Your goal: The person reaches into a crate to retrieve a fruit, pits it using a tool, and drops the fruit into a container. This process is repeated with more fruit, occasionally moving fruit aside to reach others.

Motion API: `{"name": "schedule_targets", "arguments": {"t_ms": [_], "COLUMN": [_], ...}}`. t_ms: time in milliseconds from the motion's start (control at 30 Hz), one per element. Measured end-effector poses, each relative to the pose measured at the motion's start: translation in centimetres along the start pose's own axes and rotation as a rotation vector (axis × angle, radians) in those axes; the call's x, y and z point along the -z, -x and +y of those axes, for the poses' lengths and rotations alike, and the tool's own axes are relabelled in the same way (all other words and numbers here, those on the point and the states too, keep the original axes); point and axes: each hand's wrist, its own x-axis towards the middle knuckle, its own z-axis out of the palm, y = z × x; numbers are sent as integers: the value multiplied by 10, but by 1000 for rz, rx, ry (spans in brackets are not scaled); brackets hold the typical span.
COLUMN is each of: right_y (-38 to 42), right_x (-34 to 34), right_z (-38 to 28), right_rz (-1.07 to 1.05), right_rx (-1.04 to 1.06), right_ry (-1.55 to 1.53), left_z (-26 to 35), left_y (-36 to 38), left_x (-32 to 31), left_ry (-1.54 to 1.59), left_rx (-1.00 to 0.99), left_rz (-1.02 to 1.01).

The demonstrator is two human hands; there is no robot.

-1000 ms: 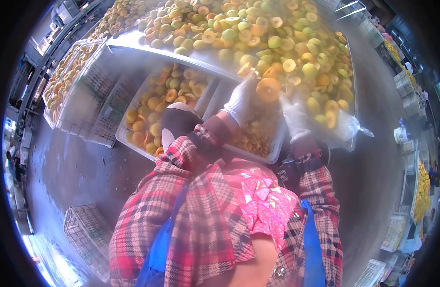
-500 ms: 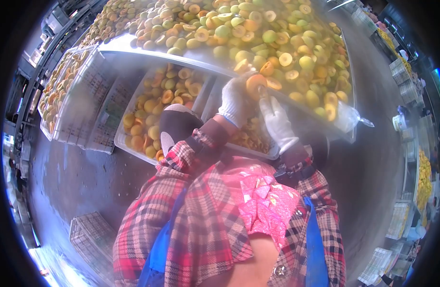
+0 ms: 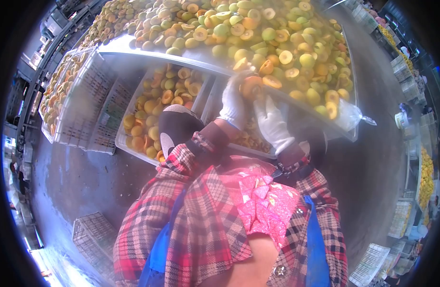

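Observation:
An orange fruit half (image 3: 251, 88) is held in my gloved left hand (image 3: 233, 101), its cut face turned up, just over the near edge of the metal table (image 3: 200, 63). My gloved right hand (image 3: 272, 120) is closed, its fingertips against the lower right of that fruit; anything between them is too small to make out. Halved yellow and orange fruits (image 3: 277, 52) are heaped on the table beyond. Below my hands, a container of small pieces (image 3: 253, 135) is partly hidden by my wrists.
A crate of fruit halves (image 3: 153, 103) sits at the left under the table edge. Further left, a white crate (image 3: 79, 95) is full of fruit. A knotted plastic bag (image 3: 349, 116) lies at the table's right corner. An empty crate (image 3: 93, 234) rests on the floor.
The held fruit half has turned slightly, its cut face now more toward the camera. My right hand has shifted a little left and down.

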Motion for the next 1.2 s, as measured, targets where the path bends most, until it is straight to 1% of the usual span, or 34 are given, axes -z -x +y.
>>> {"name": "schedule_targets", "arguments": {"t_ms": [33, 67, 100, 167, 200, 233, 300, 367, 433, 500, 533, 567, 600, 633, 667, 700, 733, 767, 833, 900, 933, 967, 1033, 1067, 1133, 1167, 1200], "right_y": [-1, -3, -4, -6, -6, -3, 5, 9, 11, 8, 2, -7, -15, -19, -5, 10, 16, 19, 19, 16, 16, 16, 17, 15, 14, 14, 15], "right_x": [-3, -8, -10, -12, -12, -10, -2, -7, -8, -4, -9, -18, -28, -18, -4, 9, 7, 7, 13, 10, 10, 11, 9, 10, 8, 9, 10], "right_z": [3, 7, 10, 10, 9, 4, -7, -2, 5, 15, 31, 60, 101, 88, 40, -1, -14, -23, -31, -31, -33, -34, -37, -32, -23, -20, -21], "right_rz": [-2, 44, 91, 85, 77, 76, 87, 72, 51, -68, -59, -60, 144, 275, -26, -349, -355, -346, -486, -541, -582, -614, -611, -672, -765, -826, -834], "right_rx": [-3, 94, 191, 198, 205, 204, 288, 272, 255, 291, 360, 452, 799, 1039, 427, -261, -270, -285, -316, -351, -385, -417, -433, -470, -529, -479, -484], "right_ry": [-4, -67, -128, -179, -228, -232, -155, -145, -134, 51, 107, 153, 573, 649, 0, -563, -581, -601, -597, -606, -651, -698, -718, -803, -961, -1037, -1066], "left_z": [-2, -8, -9, -11, -12, -11, -8, 9, 6, -7, 1, -5, -18, -7, 1, 12, 19, 29, 56, 52, 58, 58, 59, 63, 62, 60, 58], "left_y": [2, 3, 3, -1, -5, -7, -10, -6, -4, -12, 3, -4, -18, -8, -5, -1, 2, 8, 29, 24, 26, 26, 25, 28, 28, 26, 25], "left_x": [-3, 2, 5, 9, 11, 11, 13, 1, -1, 18, -3, 15, 31, 10, 8, 4, 1, -4, -14, -2, -1, 0, 4, 1, 3, 5, 7], "left_ry": [54, -93, -96, -321, -325, -339, -356, -96, -36, -504, -580, -1083, -899, -259, -210, -318, -328, -489, -631, -686, -706, -706, -632, -596, -559, -507, -516], "left_rx": [22, -80, -78, -193, -191, -171, -152, 135, 158, -208, -270, -495, -457, -70, 24, 23, -7, -127, -1, -71, -58, -61, 5, 47, -1, -34, -41], "left_rz": [144, 98, 100, 69, 69, 75, 85, 148, 175, -14, 86, 46, -1, 70, 57, 36, -21, -36, -36, -85, -95, -85, -96, -97, -123, -149, -137]}}
